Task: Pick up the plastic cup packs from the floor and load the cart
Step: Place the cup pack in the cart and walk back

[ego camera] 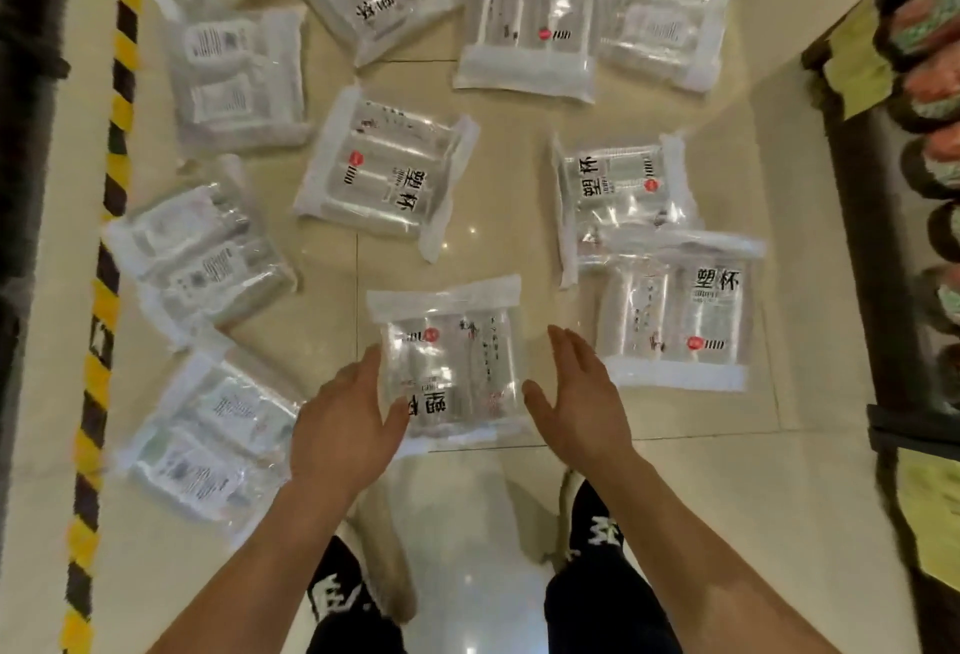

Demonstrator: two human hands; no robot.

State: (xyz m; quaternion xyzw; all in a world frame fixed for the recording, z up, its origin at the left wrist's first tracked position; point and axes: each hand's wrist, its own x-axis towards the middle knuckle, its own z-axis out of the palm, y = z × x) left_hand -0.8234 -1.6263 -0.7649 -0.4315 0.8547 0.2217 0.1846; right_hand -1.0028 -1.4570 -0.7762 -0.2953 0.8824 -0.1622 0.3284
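Several clear plastic cup packs lie scattered over the beige tiled floor. The nearest cup pack point(451, 367) lies flat just in front of my feet. My left hand point(347, 419) touches its left edge, with the thumb over the pack's lower left corner and the fingers fairly straight. My right hand point(576, 393) is held open beside the pack's right edge, palm facing inward, a small gap away from it. Another cup pack point(675, 310) lies just right of my right hand. One more cup pack point(387, 170) sits further ahead in the middle. No cart is in view.
A yellow and black striped floor tape point(106, 258) runs along the left side. A dark shelf unit point(893, 186) with coloured goods stands on the right. More packs point(208, 435) lie close to my left leg, and others crowd the far floor.
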